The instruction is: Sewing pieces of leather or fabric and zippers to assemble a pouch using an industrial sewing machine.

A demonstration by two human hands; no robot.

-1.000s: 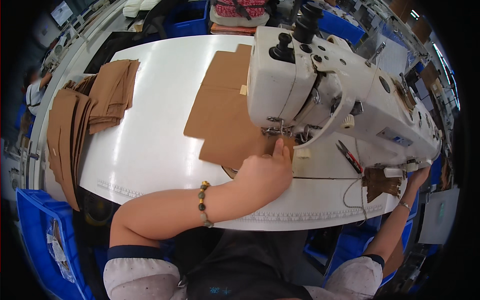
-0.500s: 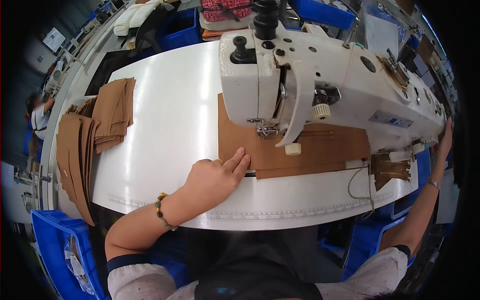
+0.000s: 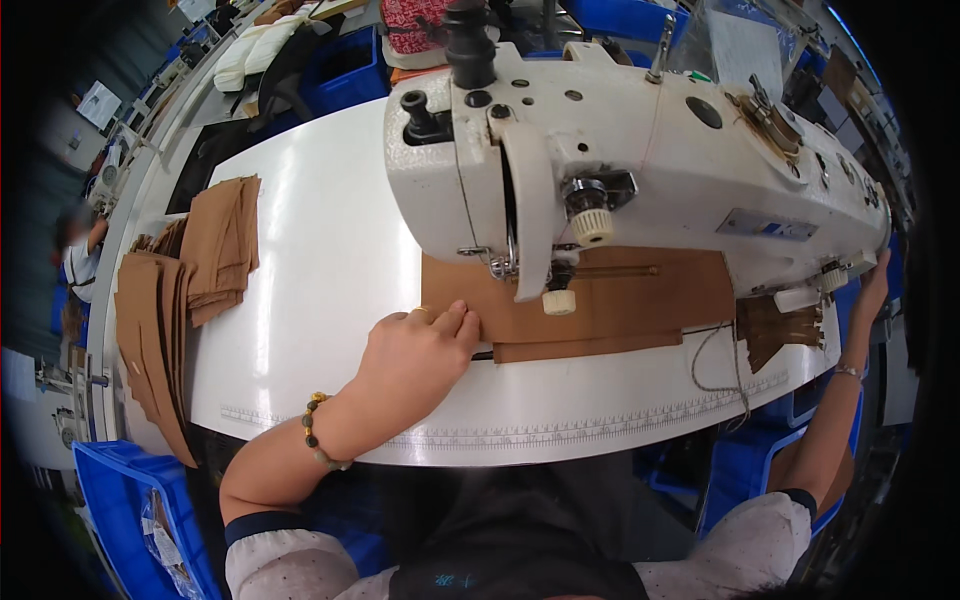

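A brown fabric piece (image 3: 610,310) lies under the needle area of the white sewing machine (image 3: 640,130), with another brown layer showing along its near edge. My left hand (image 3: 420,350) rests at its left edge, fingers bent and held close together on the cloth; the thumb is hidden. Far to the right, my right hand (image 3: 873,290) reaches to the end of the machine, where a handwheel would sit. Its fingers are hidden behind the machine body, so their grip does not show. The presser foot and needle are mostly covered by the machine head.
Stacks of brown fabric pieces (image 3: 155,330) lie at the table's left. A gathered brown strip (image 3: 775,330) and a loose grey cord (image 3: 715,375) are at the right. Ruler markings (image 3: 600,430) run along the near edge. Blue bins (image 3: 120,510) stand below. Another person (image 3: 80,250) sits far left.
The view has shifted, so the machine appears further left. My left hand's fingers, earlier stretched flat on the fabric, are now more bent at its edge. The right hand stays at the machine's end.
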